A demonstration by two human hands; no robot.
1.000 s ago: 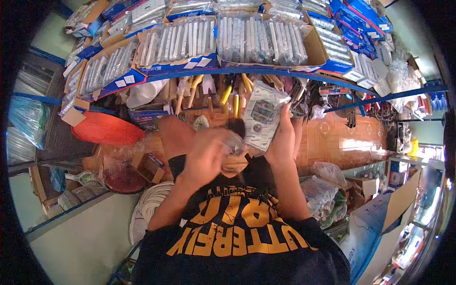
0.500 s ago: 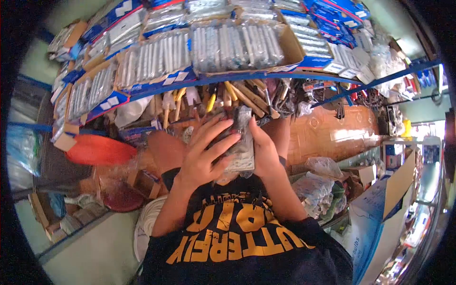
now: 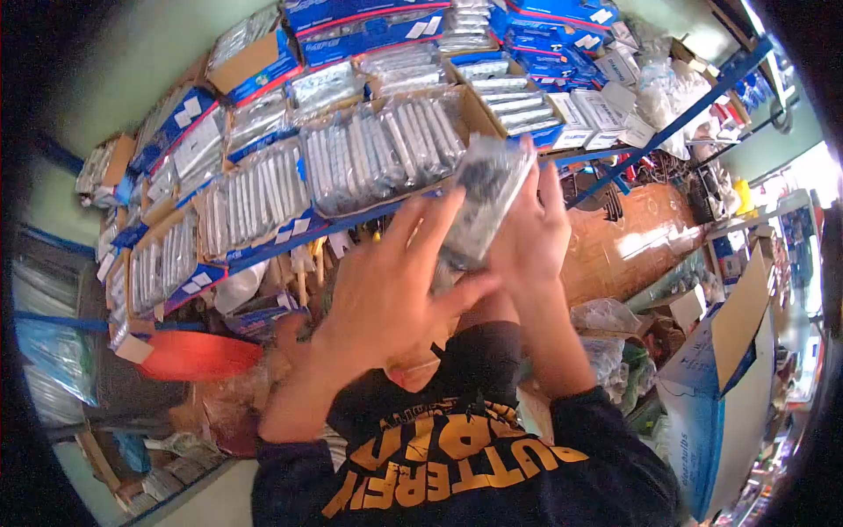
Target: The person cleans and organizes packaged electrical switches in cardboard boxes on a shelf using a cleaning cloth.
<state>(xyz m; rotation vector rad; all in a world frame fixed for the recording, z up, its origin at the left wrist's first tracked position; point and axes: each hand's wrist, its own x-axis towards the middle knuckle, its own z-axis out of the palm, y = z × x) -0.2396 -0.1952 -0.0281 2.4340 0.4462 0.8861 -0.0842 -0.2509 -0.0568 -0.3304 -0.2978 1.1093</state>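
Note:
A clear plastic-wrapped packet (image 3: 483, 198) with dark and pale contents is raised in front of the chest, tilted, near the shelf edge. Its right side rests in my right hand (image 3: 534, 220), whose fingers wrap behind it. At the packet's left edge is my left hand (image 3: 386, 290), fingers spread and slightly blurred, the fingertips close to the plastic; whether they touch it is unclear. Just beyond the packet stands an open carton (image 3: 439, 189) filled with a row of similar plastic-wrapped packets (image 3: 378, 154).
Blue boxes (image 3: 369, 35) and more packet-filled cartons stack on the blue-framed shelf. Below it lie wooden-handled tools (image 3: 303, 268) and a red object (image 3: 198, 354). A tall open cardboard box (image 3: 702, 430) stands at right, beside plastic bags (image 3: 606, 351). Tiled floor (image 3: 628, 241) shows beyond.
The packet and both hands have moved up and toward the shelf. My left hand's fingers, earlier lying over the packet, are now spread at its left side. The view has shifted.

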